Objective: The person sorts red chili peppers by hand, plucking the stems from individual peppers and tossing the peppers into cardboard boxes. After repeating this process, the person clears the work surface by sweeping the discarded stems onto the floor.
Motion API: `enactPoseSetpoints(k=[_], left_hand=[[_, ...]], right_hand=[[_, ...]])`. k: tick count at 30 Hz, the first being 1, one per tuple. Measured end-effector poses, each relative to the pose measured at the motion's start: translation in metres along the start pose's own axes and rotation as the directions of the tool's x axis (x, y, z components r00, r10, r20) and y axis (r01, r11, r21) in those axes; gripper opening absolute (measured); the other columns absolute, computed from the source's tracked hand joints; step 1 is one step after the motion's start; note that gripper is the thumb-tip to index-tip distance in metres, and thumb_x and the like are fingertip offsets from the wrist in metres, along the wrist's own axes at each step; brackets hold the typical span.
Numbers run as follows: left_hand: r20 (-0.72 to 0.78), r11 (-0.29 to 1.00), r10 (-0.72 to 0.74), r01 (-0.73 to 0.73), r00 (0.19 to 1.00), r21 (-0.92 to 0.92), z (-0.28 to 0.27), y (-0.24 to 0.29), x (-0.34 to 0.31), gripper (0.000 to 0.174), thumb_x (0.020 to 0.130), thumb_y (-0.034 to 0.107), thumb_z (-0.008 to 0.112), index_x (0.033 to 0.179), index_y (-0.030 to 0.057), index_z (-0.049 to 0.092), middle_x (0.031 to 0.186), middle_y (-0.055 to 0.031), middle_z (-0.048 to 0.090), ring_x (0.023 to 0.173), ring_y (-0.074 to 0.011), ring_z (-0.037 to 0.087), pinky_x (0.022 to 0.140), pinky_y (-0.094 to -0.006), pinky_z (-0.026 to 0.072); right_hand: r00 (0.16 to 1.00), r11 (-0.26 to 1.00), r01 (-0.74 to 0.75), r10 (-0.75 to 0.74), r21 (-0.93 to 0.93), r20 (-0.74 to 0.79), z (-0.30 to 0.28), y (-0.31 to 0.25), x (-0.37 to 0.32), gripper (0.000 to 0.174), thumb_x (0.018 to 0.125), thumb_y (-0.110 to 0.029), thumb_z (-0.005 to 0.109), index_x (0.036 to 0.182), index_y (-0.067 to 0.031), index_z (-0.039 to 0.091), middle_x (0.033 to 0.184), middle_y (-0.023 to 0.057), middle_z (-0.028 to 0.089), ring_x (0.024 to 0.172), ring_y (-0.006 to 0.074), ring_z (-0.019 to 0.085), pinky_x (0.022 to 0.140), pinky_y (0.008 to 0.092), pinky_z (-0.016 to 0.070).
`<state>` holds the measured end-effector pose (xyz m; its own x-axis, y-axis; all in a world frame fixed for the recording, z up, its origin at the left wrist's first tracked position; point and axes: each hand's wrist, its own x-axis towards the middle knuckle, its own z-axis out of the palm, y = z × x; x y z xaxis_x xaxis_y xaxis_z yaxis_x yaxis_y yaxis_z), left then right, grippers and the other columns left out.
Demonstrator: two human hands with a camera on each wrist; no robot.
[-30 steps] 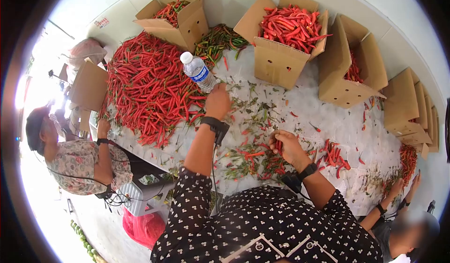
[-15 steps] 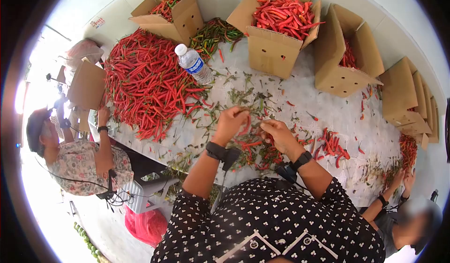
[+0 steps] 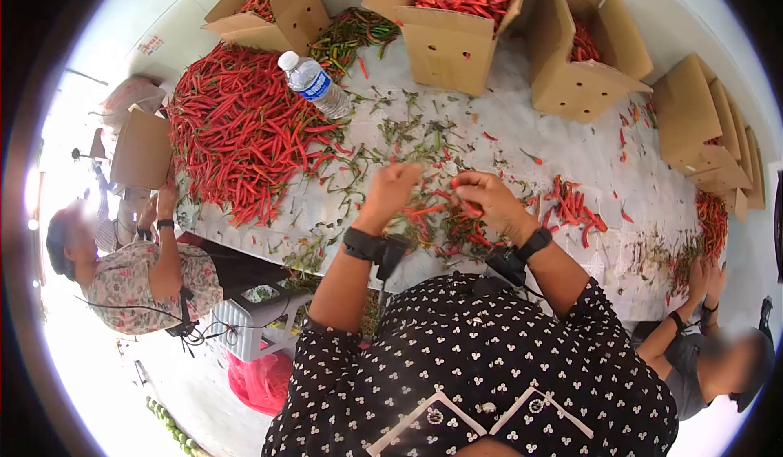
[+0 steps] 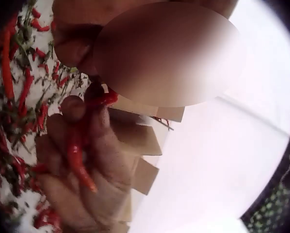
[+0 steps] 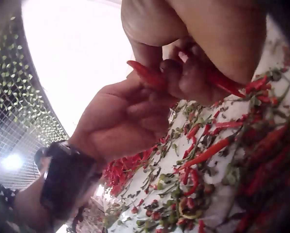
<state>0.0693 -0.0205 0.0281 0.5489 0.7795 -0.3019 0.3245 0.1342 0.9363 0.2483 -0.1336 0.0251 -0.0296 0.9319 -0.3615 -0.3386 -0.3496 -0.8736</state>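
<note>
My left hand (image 3: 390, 198) is over the table with fingers bent, a short gap left of my right hand (image 3: 495, 203) in the head view. In the left wrist view, the right hand (image 4: 108, 165) holds red chilies in curled fingers; one chili (image 4: 77, 158) lies along its palm. Another red chili (image 5: 147, 75) sticks out between the two hands in the right wrist view, close to the left hand (image 5: 120, 119). Whether the left fingertips pinch anything is hidden. Below are loose chilies (image 3: 465, 230) and green stems.
A large red chili pile (image 3: 236, 131) and a water bottle (image 3: 316, 86) are at the left. Cardboard boxes (image 3: 444, 57) with chilies line the back. A small chili heap (image 3: 575, 208) is right of my hands. People work at both ends.
My left hand has let go of the bottle and come down beside the right hand. The bottle stands on the table. The head view has shifted, with the boxes now higher in it.
</note>
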Motion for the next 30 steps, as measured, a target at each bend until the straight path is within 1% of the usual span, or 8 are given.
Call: enactPoseSetpoints(k=[1,4,8,13,15,24,28,30], left_hand=[[-0.095,0.894,0.138,-0.082,0.986,0.440,-0.011,-0.003,0.002,0.025,0.081,0.027,0.060,0.073,0.0038,0.060,0.058,-0.0051,0.050,0.050,-0.0162,0.048,0.049,-0.0310,0.0386],[-0.042,0.564,0.544,-0.328,0.838,0.758,-0.009,-0.008,-0.012,0.020,0.074,0.028,0.064,0.080,0.0088,0.063,0.073,-0.0111,0.055,0.059,-0.0264,0.056,0.055,-0.0365,0.0444],[0.290,0.394,0.473,-0.494,0.832,0.775,0.023,-0.025,-0.023,0.017,0.073,0.023,0.061,0.081,0.0081,0.060,0.087,-0.0110,0.055,0.070,-0.0296,0.059,0.059,-0.0384,0.0476],[0.180,0.500,0.432,-0.401,0.884,0.768,0.040,-0.031,-0.017,0.015,0.076,0.020,0.062,0.081,0.0065,0.059,0.075,-0.0058,0.057,0.067,-0.0225,0.058,0.058,-0.0326,0.0453],[0.141,0.991,-0.011,-0.008,0.990,0.137,0.034,-0.016,-0.017,0.012,0.081,0.016,0.059,0.079,0.0042,0.056,0.069,0.0001,0.054,0.058,-0.0113,0.052,0.053,-0.0250,0.0406],[0.320,0.897,-0.125,0.245,0.939,-0.369,0.033,-0.003,-0.030,0.011,0.084,0.015,0.057,0.077,0.0067,0.056,0.062,0.0049,0.048,0.051,-0.0035,0.038,0.047,-0.0203,0.0288],[0.189,0.985,-0.138,0.155,0.972,-0.079,0.039,0.008,-0.033,0.015,0.081,0.013,0.060,0.069,0.0045,0.057,0.063,0.0012,0.050,0.052,-0.0073,0.041,0.048,-0.0233,0.0311],[0.052,0.839,0.424,-0.414,0.904,0.354,0.045,0.005,-0.032,0.018,0.076,0.011,0.064,0.063,0.0008,0.056,0.061,-0.0032,0.049,0.053,-0.0120,0.043,0.049,-0.0270,0.0331]], right_hand=[[1.000,0.991,0.004,-0.006,0.130,0.017,-0.010,0.003,-0.004,0.017,0.083,-0.011,0.053,0.097,-0.0021,0.054,0.070,0.0023,0.054,0.053,0.0066,0.045,0.044,0.0193,0.0328],[1.000,0.947,0.000,-0.005,0.320,0.016,-0.027,0.007,-0.018,0.017,0.085,-0.013,0.048,0.098,-0.0034,0.051,0.071,0.0039,0.053,0.054,0.0088,0.045,0.044,0.0196,0.0310],[0.982,0.922,-0.051,0.117,0.384,-0.149,-0.034,0.025,-0.027,0.015,0.086,-0.017,0.049,0.093,-0.0040,0.053,0.073,0.0038,0.054,0.061,0.0116,0.052,0.044,0.0215,0.0349],[0.981,0.946,-0.140,0.173,0.291,-0.089,-0.021,0.031,-0.029,0.012,0.084,-0.016,0.057,0.083,-0.0057,0.052,0.070,0.0014,0.051,0.055,0.0094,0.048,0.042,0.0212,0.0331],[0.982,0.959,-0.153,0.175,0.237,-0.073,-0.015,0.029,-0.028,0.010,0.081,-0.013,0.060,0.086,-0.0058,0.054,0.066,-0.0023,0.048,0.050,0.0057,0.041,0.041,0.0192,0.0286],[0.992,0.992,-0.130,0.130,-0.006,-0.002,-0.003,0.021,-0.023,0.015,0.080,-0.016,0.063,0.085,-0.0022,0.059,0.060,-0.0024,0.050,0.046,0.0038,0.039,0.040,0.0203,0.0267],[0.989,0.989,-0.149,0.149,0.002,0.002,-0.002,0.015,-0.033,0.015,0.080,-0.017,0.063,0.083,-0.0023,0.060,0.059,-0.0027,0.050,0.046,0.0037,0.038,0.040,0.0209,0.0269],[0.986,0.985,-0.166,0.165,-0.041,-0.024,-0.004,0.017,-0.032,0.015,0.080,-0.017,0.063,0.080,-0.0019,0.061,0.059,-0.0033,0.050,0.045,0.0040,0.037,0.041,0.0215,0.0272]])
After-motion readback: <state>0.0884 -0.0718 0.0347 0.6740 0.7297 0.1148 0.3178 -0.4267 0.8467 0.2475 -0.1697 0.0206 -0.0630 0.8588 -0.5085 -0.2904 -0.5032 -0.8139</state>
